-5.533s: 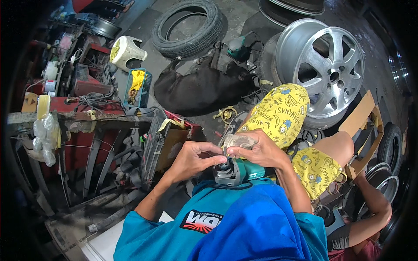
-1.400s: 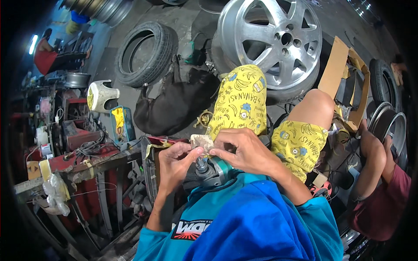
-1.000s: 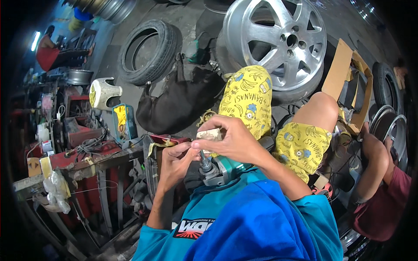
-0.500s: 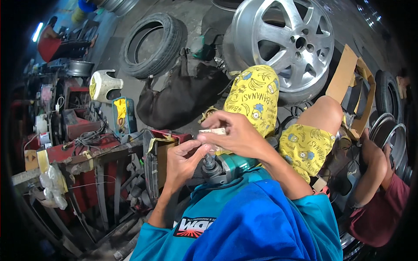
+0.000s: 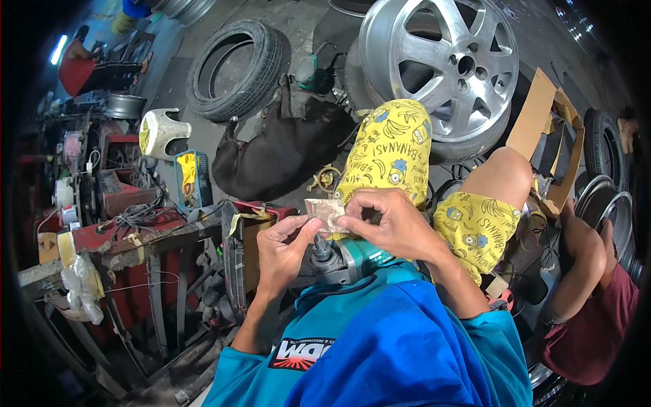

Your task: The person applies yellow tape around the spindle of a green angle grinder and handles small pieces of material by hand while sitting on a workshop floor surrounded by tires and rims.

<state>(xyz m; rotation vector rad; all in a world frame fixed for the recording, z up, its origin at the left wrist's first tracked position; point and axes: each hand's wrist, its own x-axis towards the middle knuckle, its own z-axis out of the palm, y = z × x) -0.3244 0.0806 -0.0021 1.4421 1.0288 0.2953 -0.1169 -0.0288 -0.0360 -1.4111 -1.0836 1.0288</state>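
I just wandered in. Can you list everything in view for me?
Scrap: one, cream and brown, centre
Grinder: one, green and grey, just below the scrap
Dog: one, black, lying, upper middle
Big wheel: one, silver, upper right; other rims are partly cut off
Tyres: at least three, black, upper left, beneath the big wheel, far right
Stool: one, white, upper left
Basket: one, teal, below the stool
Box: one, brown, right
Plastic bag: one, clear, left
Clutter: uncounted, mostly red and grey, left
Co-workers: two, reddish tops, lower right and upper left
Shorts: one pair, printed yellow, on the wearer
Left hand: one, bare, pinching the scrap
Right hand: one, bare, pinching the scrap
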